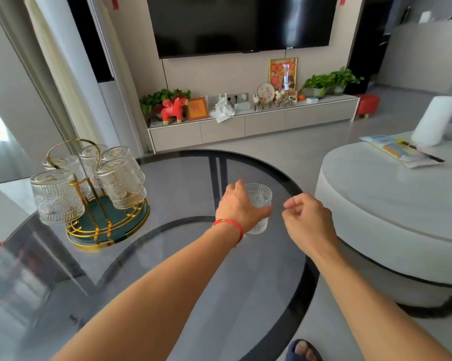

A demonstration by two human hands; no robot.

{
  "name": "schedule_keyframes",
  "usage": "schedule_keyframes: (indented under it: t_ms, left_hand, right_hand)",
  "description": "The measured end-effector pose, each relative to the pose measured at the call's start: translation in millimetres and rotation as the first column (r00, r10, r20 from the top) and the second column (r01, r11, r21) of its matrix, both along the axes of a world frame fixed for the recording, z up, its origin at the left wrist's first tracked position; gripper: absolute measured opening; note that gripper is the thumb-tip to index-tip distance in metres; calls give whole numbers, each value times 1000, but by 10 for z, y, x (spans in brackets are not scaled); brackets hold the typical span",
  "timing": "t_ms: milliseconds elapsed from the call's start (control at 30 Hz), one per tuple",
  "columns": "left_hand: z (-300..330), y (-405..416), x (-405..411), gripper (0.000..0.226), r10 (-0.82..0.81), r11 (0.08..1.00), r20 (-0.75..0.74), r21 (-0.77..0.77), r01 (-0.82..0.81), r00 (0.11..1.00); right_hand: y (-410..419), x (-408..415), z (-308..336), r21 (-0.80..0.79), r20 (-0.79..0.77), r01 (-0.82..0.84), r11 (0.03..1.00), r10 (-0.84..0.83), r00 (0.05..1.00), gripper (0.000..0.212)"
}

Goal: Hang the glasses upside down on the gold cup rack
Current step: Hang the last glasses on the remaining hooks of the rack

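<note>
Glass [258, 204] (upright, empty) in left hand [239, 204], apart from rack [99, 225].

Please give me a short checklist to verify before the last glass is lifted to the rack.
1. Left hand wraps the glass: ok.
2. Glass standing upright on the glass table: ok.
3. Right hand clear of the glass, empty: ok.
4. Gold cup rack standing level on the table: ok.
5. Free peg left on the rack: cannot tell, hung glasses hide them.
6. Path from glass to rack free of things: ok.
</note>
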State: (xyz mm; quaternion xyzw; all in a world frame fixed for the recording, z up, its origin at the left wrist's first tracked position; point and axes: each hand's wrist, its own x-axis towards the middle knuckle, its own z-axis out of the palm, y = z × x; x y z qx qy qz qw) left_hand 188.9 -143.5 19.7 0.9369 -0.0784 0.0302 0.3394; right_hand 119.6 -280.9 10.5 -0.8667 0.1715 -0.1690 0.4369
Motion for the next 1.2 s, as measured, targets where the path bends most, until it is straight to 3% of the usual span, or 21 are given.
schedule_keyframes:
  t_ms: [200, 300, 367, 433, 500, 567, 633, 733, 800, 900, 967, 1067, 1200]
  left_hand:
    - [57, 478, -107, 82, 6, 995, -6, -97, -7, 1000]
    - [103, 954, -263, 77, -34, 950, -73, -311, 10, 997]
    - [153, 1267, -360, 78, -58, 899, -84, -438, 16, 995]
    - [177, 1540, -437, 77, -67, 854, -65, -519, 23, 996]
    - [145, 1755, -500, 76, -71, 804, -48, -594, 29, 996]
    - [64, 1931, -548, 77, -76, 743, -70, -669, 10, 995]
    - [-8, 2124, -570, 80, -87, 689, -110, -725, -20, 990]
    - [-57, 2432, -527, 79, -75, 773, -94, -634, -1, 993]
    - [-94, 2644, -498, 71, 24, 848, -29, -529, -36, 999]
    - [-231, 2916, -459, 53, 154, 982, 105, -131, -140, 982]
    - [-325, 3017, -449, 60, 156, 981, 107, 96, -166, 982]
    - [-392, 3062, -446, 70, 135, 969, 66, 199, -145, 989]
    - [-351, 2938, -516, 55, 124, 945, 46, 299, -132, 991]
  right_hand:
    - [136, 19, -22, -118, -135, -158, 980, 142, 981, 23]
    - [370, 50, 15, -34, -131, -266, 963, 260, 957, 30]
    - [594, 56, 17, 156, -101, -325, 933, 342, 934, 32]
    - [832, 62, -6, 457, -109, -352, 817, 444, 889, 41]
    - [1055, 58, -18, 730, -86, -330, 599, 560, 824, 52]
    - [1261, 64, 10, 857, -23, -293, 424, 600, 800, 52]
    - [1468, 90, 14, 886, 16, -284, 368, 587, 810, 47]
    - [1702, 155, -8, 877, 35, -280, 391, 529, 848, 41]
    - [1822, 206, -17, 849, 61, -290, 441, 463, 884, 38]
    - [1968, 267, 23, 757, 138, -344, 556, 378, 915, 34]
    - [2032, 289, 89, 641, 195, -409, 650, 377, 905, 39]
    - [2189, 345, 326, 372, 268, -508, 777, 435, 860, 62]
    - [2474, 482, 648, 128, 375, -555, 822, 478, 794, 61]
